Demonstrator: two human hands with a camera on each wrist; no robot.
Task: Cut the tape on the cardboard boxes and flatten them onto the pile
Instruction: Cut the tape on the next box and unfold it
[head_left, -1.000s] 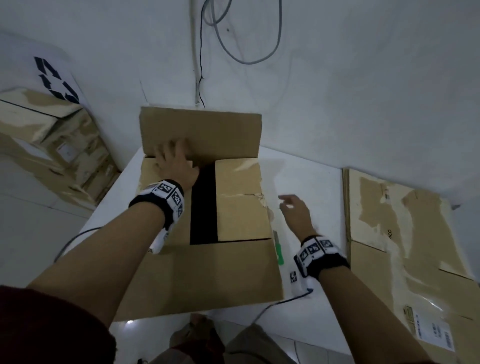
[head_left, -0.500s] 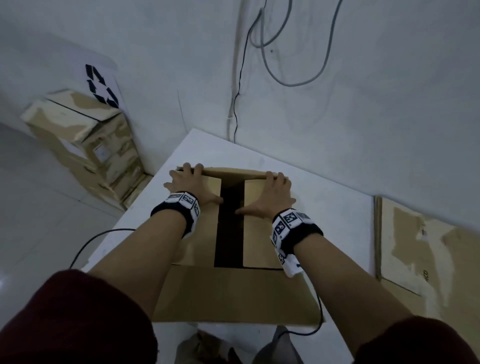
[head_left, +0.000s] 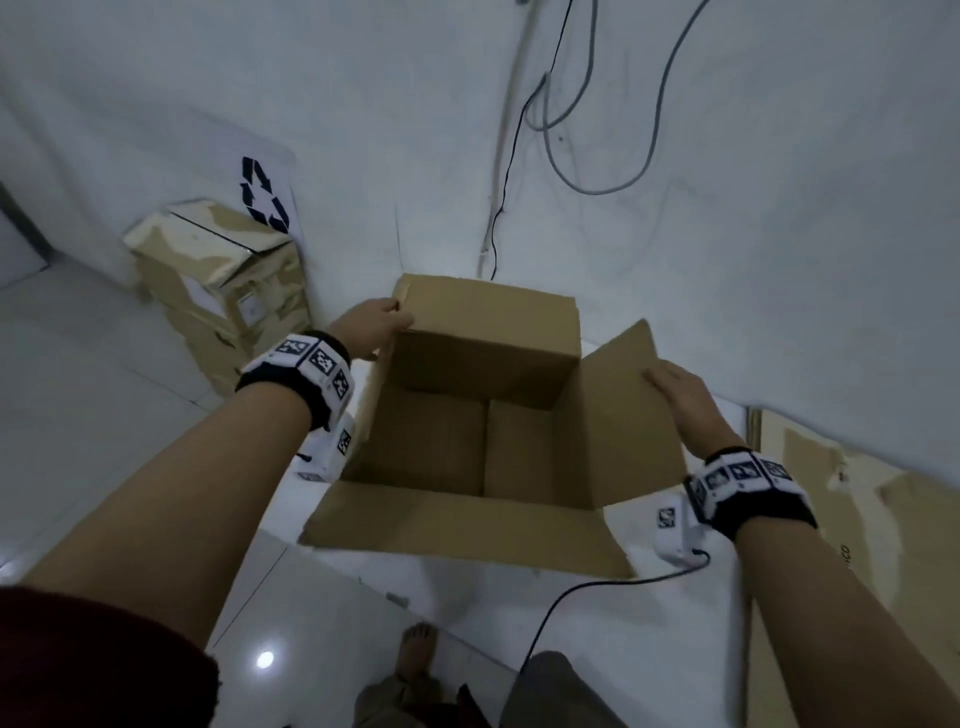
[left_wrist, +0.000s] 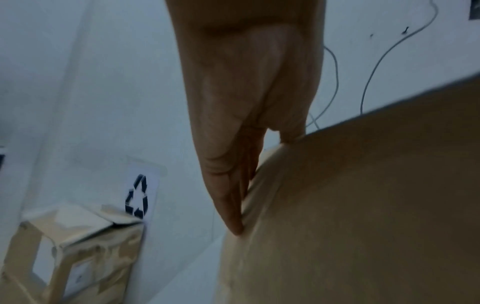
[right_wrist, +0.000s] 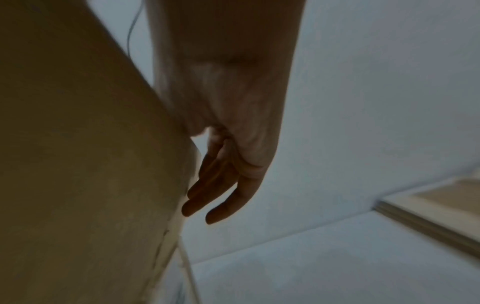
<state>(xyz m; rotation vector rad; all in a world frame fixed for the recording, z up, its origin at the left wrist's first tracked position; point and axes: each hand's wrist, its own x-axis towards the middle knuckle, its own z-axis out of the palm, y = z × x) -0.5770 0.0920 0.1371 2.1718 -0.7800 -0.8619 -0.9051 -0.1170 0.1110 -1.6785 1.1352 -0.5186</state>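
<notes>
An open brown cardboard box (head_left: 493, 322) is held up in front of me, its mouth toward the head camera and its flaps spread. My left hand (head_left: 369, 327) grips the far left corner, thumb hooked over the edge. In the left wrist view its fingers (left_wrist: 233, 205) lie flat along the outside of the box wall (left_wrist: 363, 205). My right hand (head_left: 680, 395) holds the right flap, thumb on its inner face. The right wrist view shows the straight fingers (right_wrist: 223, 195) behind the flap (right_wrist: 78, 164). No cutter is in view.
A pile of flattened cardboard (head_left: 857, 519) lies at the right. Several taped boxes (head_left: 228, 291) are stacked on the floor at the left under a recycling sign (head_left: 262, 195). The white table (head_left: 649, 639) is below the box. Cables (head_left: 587, 156) hang on the wall.
Both hands were pressing the flaps down on the box on the table. Now the box is raised and tilted toward me, flaps open, with one hand on each side.
</notes>
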